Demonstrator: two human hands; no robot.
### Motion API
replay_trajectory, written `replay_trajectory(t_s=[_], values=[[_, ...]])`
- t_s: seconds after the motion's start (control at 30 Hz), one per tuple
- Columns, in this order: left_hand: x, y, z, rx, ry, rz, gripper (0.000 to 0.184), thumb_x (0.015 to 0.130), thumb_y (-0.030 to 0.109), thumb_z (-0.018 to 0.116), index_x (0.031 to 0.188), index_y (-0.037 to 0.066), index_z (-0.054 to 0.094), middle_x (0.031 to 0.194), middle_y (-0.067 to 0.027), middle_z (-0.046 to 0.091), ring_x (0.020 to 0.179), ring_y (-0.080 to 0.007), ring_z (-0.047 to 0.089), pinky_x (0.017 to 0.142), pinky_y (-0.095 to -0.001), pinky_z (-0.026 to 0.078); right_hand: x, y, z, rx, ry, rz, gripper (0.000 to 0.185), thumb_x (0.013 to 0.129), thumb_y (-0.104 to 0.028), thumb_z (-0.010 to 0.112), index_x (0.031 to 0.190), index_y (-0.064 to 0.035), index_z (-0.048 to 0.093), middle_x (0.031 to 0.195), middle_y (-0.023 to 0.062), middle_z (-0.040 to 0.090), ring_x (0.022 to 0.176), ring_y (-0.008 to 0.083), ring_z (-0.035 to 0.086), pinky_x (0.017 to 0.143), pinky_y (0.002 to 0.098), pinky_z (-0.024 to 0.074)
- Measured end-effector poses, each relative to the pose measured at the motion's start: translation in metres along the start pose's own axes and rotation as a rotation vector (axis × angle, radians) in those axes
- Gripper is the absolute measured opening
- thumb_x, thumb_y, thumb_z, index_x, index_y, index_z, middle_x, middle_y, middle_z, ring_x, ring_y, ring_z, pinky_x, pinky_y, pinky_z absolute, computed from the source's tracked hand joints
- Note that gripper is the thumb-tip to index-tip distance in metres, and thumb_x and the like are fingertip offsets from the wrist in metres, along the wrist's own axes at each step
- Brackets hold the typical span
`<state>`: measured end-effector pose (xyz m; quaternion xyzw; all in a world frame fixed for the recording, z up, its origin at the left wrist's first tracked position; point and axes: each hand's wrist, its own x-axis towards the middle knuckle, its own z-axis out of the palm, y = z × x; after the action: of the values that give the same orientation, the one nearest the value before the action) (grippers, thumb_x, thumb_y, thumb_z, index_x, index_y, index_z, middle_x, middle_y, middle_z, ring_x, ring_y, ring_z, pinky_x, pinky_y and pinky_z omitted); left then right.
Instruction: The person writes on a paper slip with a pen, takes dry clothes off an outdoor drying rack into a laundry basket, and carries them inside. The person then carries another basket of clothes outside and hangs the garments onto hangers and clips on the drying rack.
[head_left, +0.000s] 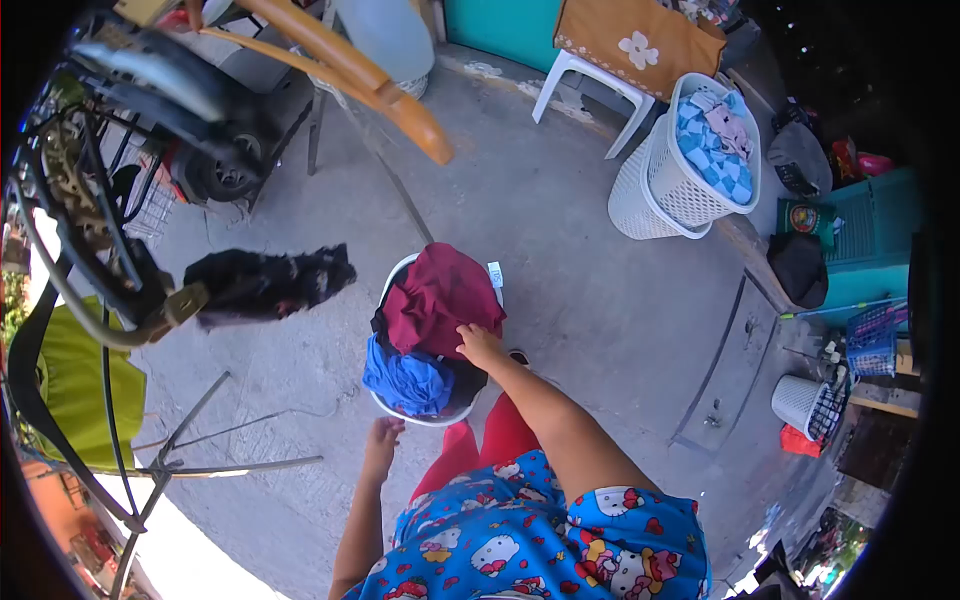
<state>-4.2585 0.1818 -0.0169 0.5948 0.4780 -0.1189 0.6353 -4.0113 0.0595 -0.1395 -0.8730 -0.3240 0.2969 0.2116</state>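
A round white basket [464, 416] stands on the floor right before me, holding a maroon cloth [440, 295] at the far side and a bundled blue cloth [408, 380] at the near left. Dark cloth shows beside the blue one. My right hand [480, 343] reaches over the basket's right side, its fingers apart at the edge of the maroon cloth, with nothing visibly gripped. Just outside the near left rim is my left hand [384, 437], raised with its fingers slightly spread and empty. A white tag [495, 274] sticks out at the basket's right rim.
A black furry animal [265, 285] is left of the basket. Stacked white laundry baskets [660, 190] and a white stool [600, 75] stand at the upper right. Metal frame legs [165, 470] lie left; a wooden piece [405, 110] juts in above.
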Motion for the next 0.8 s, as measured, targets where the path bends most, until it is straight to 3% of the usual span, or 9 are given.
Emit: replay_trajectory(t_s=[0.23, 0.37, 0.43, 0.5, 0.53, 0.63, 0.67, 0.73, 0.8], values=[[-0.033, -0.035, 0.010, 0.007, 0.054, -0.185, 0.017, 0.084, 0.020, 0.047, 0.097, 0.009, 0.049, 0.100, -0.0041, 0.056, 0.092, -0.0140, 0.053, 0.073, -0.0288, 0.040, 0.038, 0.012, 0.039, -0.346, 0.194, 0.052, 0.014, 0.078, -0.017, 0.048, 0.090, -0.0102, 0.051, 0.092, 0.0071, 0.051, 0.090, 0.0253, 0.052, 0.067, 0.0403, 0.0447], [-0.013, -0.029, 0.024, 0.040, 0.000, -0.129, 0.016, 0.084, 0.019, 0.045, 0.097, 0.009, 0.048, 0.099, -0.0037, 0.057, 0.091, -0.0130, 0.053, 0.073, -0.0283, 0.040, 0.040, 0.032, 0.024, -0.031, 0.221, -0.056, 0.012, 0.078, -0.012, 0.042, 0.084, -0.0078, 0.051, 0.085, 0.0094, 0.054, 0.078, 0.0278, 0.056, 0.067, 0.0413, 0.0442], [-0.001, -0.006, 0.037, 0.090, -0.034, -0.041, 0.015, 0.085, 0.017, 0.044, 0.096, 0.008, 0.048, 0.097, -0.0042, 0.057, 0.090, -0.0131, 0.053, 0.072, -0.0279, 0.040, 0.031, 0.034, -0.002, 0.201, 0.201, -0.129, 0.018, 0.078, -0.012, 0.042, 0.090, -0.0060, 0.053, 0.088, 0.0121, 0.057, 0.084, 0.0309, 0.055, 0.071, 0.0414, 0.0442], [0.017, 0.019, 0.050, 0.123, -0.054, 0.010, 0.016, 0.085, 0.017, 0.046, 0.097, 0.007, 0.049, 0.096, -0.0049, 0.057, 0.090, -0.0145, 0.053, 0.072, -0.0280, 0.040, 0.037, 0.028, -0.024, 0.463, 0.115, 0.109, 0.025, 0.076, -0.010, 0.043, 0.098, -0.0021, 0.053, 0.094, 0.0177, 0.057, 0.089, 0.0338, 0.054, 0.076, 0.0401, 0.0435], [0.025, 0.026, 0.054, 0.190, -0.071, 0.024, 0.017, 0.085, 0.016, 0.046, 0.098, 0.007, 0.049, 0.097, -0.0052, 0.056, 0.090, -0.0154, 0.053, 0.073, -0.0288, 0.040, 0.040, 0.029, -0.035, 0.566, 0.057, -0.034, 0.029, 0.079, -0.010, 0.042, 0.104, -0.0006, 0.051, 0.099, 0.0142, 0.057, 0.093, 0.0269, 0.055, 0.078, 0.0363, 0.0434], [0.042, 0.054, 0.078, 0.337, 0.056, 0.454, 0.024, 0.080, 0.010, 0.051, 0.103, 0.005, 0.049, 0.114, -0.0119, 0.045, 0.105, -0.0230, 0.046, 0.085, -0.0343, 0.038, 0.021, -0.024, -0.101, 1.476, -0.128, 0.339, 0.028, 0.082, -0.011, 0.038, 0.104, -0.0011, 0.051, 0.097, 0.0069, 0.057, 0.092, 0.0174, 0.053, 0.079, 0.0306, 0.0425], [0.043, 0.079, 0.088, 0.458, 0.126, 0.646, 0.027, 0.078, 0.009, 0.052, 0.105, 0.004, 0.049, 0.120, -0.0143, 0.039, 0.111, -0.0256, 0.042, 0.089, -0.0360, 0.036, 0.017, -0.038, -0.122, 1.546, -0.233, 0.285, 0.027, 0.084, -0.014, 0.038, 0.104, -0.0039, 0.052, 0.098, 0.0010, 0.053, 0.093, 0.0108, 0.049, 0.078, 0.0262, 0.0411], [0.050, 0.105, 0.104, 0.515, 0.234, 0.842, 0.033, 0.076, 0.011, 0.055, 0.108, 0.005, 0.050, 0.128, -0.0196, 0.032, 0.121, -0.0341, 0.029, 0.098, -0.0419, 0.026, 0.012, -0.069, -0.166, 1.411, -0.258, 0.162, 0.028, 0.084, -0.016, 0.040, 0.108, -0.0052, 0.049, 0.096, 0.0020, 0.052, 0.091, 0.0116, 0.049, 0.079, 0.0254, 0.0405], [0.057, 0.131, 0.125, 0.307, 0.326, 0.823, 0.041, 0.076, 0.013, 0.055, 0.115, 0.005, 0.045, 0.129, -0.0185, 0.031, 0.121, -0.0336, 0.028, 0.099, -0.0430, 0.024, 0.002, -0.106, -0.221, 1.360, -0.367, 0.101, 0.031, 0.082, -0.013, 0.045, 0.112, -0.0086, 0.046, 0.101, 0.0032, 0.049, 0.098, 0.0117, 0.046, 0.084, 0.0275, 0.0390]])
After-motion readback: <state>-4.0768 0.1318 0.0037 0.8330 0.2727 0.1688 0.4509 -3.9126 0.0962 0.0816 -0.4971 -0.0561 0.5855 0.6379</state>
